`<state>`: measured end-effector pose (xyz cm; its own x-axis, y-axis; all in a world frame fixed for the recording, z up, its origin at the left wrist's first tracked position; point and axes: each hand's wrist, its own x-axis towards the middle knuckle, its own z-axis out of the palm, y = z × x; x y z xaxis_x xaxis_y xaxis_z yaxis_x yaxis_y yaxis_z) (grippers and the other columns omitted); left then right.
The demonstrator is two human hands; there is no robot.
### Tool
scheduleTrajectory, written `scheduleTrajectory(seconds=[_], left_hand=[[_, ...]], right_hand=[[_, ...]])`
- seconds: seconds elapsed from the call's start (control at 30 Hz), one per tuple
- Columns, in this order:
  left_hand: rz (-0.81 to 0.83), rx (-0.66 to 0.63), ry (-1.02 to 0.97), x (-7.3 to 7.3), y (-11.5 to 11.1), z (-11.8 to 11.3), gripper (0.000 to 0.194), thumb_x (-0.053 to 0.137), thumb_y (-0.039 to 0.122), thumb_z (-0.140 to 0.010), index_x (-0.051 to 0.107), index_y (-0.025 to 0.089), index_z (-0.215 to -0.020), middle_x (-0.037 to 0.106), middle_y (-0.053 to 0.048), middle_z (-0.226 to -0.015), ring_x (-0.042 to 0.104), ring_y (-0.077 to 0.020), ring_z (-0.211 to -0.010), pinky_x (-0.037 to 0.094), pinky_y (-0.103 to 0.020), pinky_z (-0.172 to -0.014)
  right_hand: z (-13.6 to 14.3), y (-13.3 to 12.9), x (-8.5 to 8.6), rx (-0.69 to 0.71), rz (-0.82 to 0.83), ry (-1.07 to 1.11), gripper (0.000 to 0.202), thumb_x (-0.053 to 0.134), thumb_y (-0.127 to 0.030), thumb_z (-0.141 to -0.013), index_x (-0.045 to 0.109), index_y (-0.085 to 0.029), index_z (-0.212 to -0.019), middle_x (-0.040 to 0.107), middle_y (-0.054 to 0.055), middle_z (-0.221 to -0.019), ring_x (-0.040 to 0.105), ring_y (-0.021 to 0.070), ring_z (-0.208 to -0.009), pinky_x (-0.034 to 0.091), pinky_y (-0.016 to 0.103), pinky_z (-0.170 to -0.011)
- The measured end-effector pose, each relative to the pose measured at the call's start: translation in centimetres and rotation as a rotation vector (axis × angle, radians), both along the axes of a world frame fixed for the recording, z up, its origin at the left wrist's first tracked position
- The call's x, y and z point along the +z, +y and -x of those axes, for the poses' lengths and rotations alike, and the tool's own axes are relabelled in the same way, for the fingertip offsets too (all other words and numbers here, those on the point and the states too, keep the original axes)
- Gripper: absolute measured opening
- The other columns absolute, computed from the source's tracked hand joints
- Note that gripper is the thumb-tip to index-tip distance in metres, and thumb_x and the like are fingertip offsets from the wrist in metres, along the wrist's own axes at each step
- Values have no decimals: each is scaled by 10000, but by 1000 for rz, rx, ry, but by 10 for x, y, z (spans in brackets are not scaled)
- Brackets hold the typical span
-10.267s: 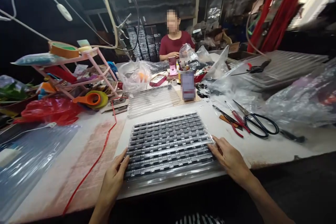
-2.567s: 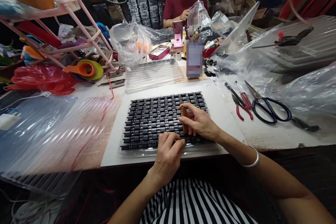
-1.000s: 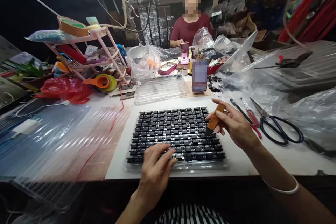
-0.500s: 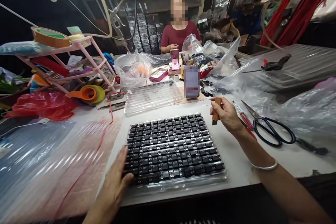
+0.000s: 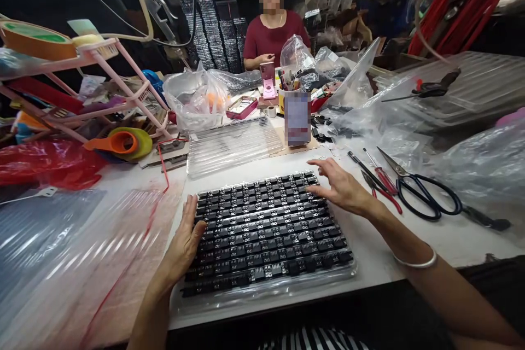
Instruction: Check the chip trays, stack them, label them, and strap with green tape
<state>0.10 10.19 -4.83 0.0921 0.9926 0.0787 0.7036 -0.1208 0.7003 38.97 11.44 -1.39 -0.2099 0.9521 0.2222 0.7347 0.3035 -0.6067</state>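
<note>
A clear plastic tray (image 5: pixel 303 286) lies on the white table in front of me, filled with rows of small black parts (image 5: pixel 270 229). My left hand (image 5: pixel 184 243) rests along the tray's left edge, its fingers extended and holding nothing. At the upper right corner of the tray is my right hand (image 5: pixel 340 186), thumb and fingers spread, nothing between them, the thumb over the end of the top rows.
Scissors (image 5: pixel 426 194), a red-handled screwdriver (image 5: pixel 385 179) and pliers (image 5: pixel 381 191) lie to the right. Behind the tray are another clear tray (image 5: pixel 233 147) and a pen cup (image 5: pixel 283 101). A pink rack (image 5: pixel 123 101) stands left. A person in red (image 5: pixel 274 38) sits opposite.
The orange-handled cutter is no longer in my right hand, which has opened and moved left to the tray corner. My left hand has shifted up along the tray's left edge. The view has shifted slightly.
</note>
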Motion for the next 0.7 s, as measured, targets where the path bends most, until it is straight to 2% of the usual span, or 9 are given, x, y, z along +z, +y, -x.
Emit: scheduleTrajectory(seconds=[0.1,0.2,0.3,0.4,0.47,0.63,0.7], left_hand=[[75,45,-158,3,-5,2,756,241,668,-861,136,241,-1477,111,-33,-1556,109,-247,-1418,80,-437,-1159],[125,100,-239,8,-8,1,737,217,676,-859,179,263,-1469,141,-18,-1551,168,-270,-1404,108,-454,-1154],[123,132,-247,10,-9,-2,745,227,688,-851,216,259,-1460,183,-21,-1543,202,-281,-1394,118,-460,-1152],[112,151,-246,11,-10,-3,737,236,689,-850,245,263,-1452,216,-17,-1534,229,-279,-1387,123,-454,-1153],[108,154,-244,10,-10,-3,722,234,676,-860,248,263,-1451,218,-15,-1534,228,-274,-1388,121,-447,-1154],[81,6,-158,9,-11,-3,776,243,684,-851,143,233,-1475,105,-30,-1557,80,-236,-1423,50,-420,-1161],[81,-49,-104,10,-11,-4,805,241,699,-840,113,225,-1478,72,-31,-1559,26,-223,-1427,16,-423,-1160]], right_hand=[[15,-17,10,171,22,-100,758,613,-564,-798,297,-251,-1412,448,99,-1148,570,215,-820,535,376,-710],[26,-27,11,282,1,-155,868,694,-526,-747,228,-304,-1444,414,89,-1203,560,227,-891,543,389,-769],[30,-31,9,335,-6,-189,906,721,-497,-730,213,-301,-1454,419,88,-1196,549,237,-939,549,378,-773],[28,-31,10,344,0,-179,845,672,-531,-763,240,-291,-1448,437,87,-1186,556,231,-918,553,372,-764],[24,-27,11,282,-17,-126,748,593,-555,-817,282,-263,-1431,461,88,-1140,565,210,-855,549,353,-742],[3,-6,4,-135,-217,-38,455,424,-497,-928,530,-158,-1212,528,74,-879,540,193,-708,477,327,-653],[-4,3,-4,-224,-239,-49,414,429,-492,-923,587,-161,-1114,538,64,-819,530,191,-670,445,338,-654]])
